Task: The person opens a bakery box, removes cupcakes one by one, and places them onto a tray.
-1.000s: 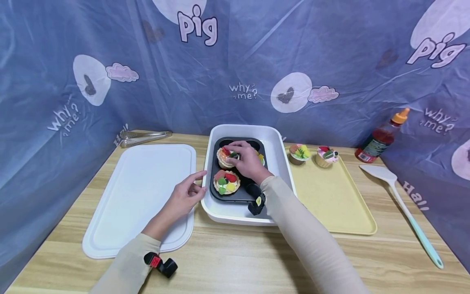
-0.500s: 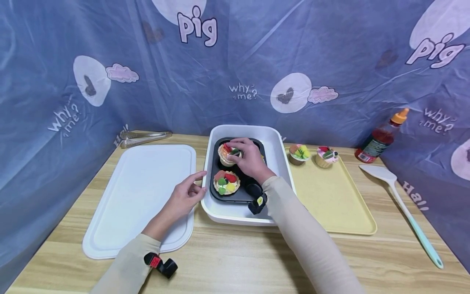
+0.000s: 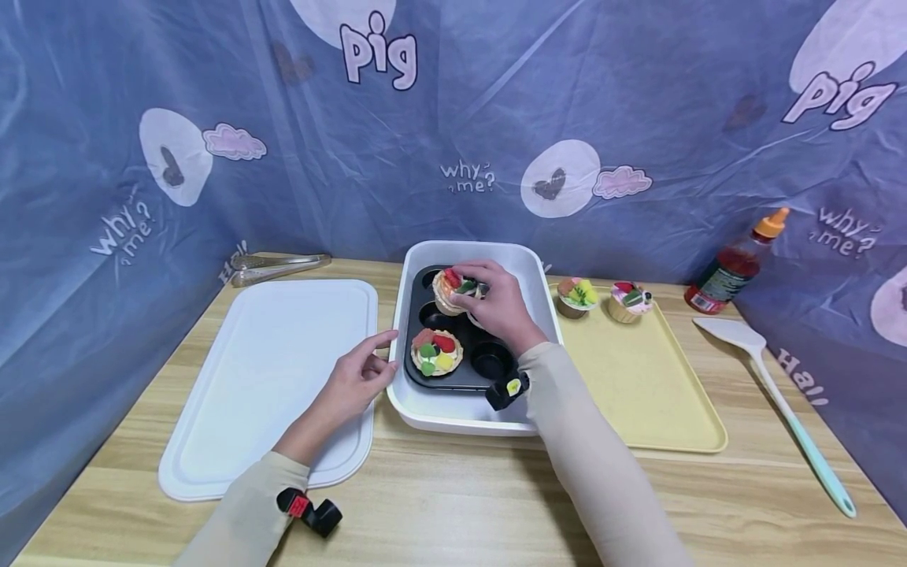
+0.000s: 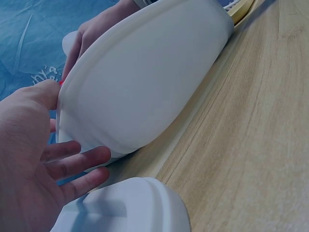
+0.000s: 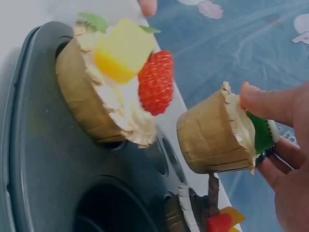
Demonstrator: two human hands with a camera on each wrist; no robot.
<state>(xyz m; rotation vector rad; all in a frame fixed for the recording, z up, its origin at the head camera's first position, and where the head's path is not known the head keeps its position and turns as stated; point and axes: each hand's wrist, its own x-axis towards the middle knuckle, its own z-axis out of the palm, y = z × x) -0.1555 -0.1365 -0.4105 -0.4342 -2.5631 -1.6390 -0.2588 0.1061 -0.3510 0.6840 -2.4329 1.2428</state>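
Observation:
My right hand point(image 3: 501, 299) pinches a cupcake point(image 3: 445, 293) by its top, above a black muffin tin point(image 3: 469, 346). In the right wrist view this cupcake point(image 5: 207, 133) has a tan paper cup, cream and a green piece on top, and hangs tilted and clear of the tin. A fruit-topped cupcake point(image 3: 436, 353) sits in the tin's front left; a second, dark one point(image 5: 186, 210) is mostly hidden in the head view. The tin lies in a deep white tub point(image 3: 460, 425). Against the tub's left rim rest the thumb and fingers of my left hand point(image 3: 357, 372), loosely spread.
Left of the tub lies a white lid-like tray point(image 3: 276, 378), with metal tongs point(image 3: 279, 268) behind it. On the right, a yellow tray point(image 3: 652, 394) bears two cupcakes point(image 3: 577, 297). Further right are a sauce bottle point(image 3: 733, 268) and a spatula point(image 3: 786, 409).
The right hand has lifted the cupcake from the tin's left side and carried it up and right, uncovering the dark cup beneath. The left hand stays at the tub's rim.

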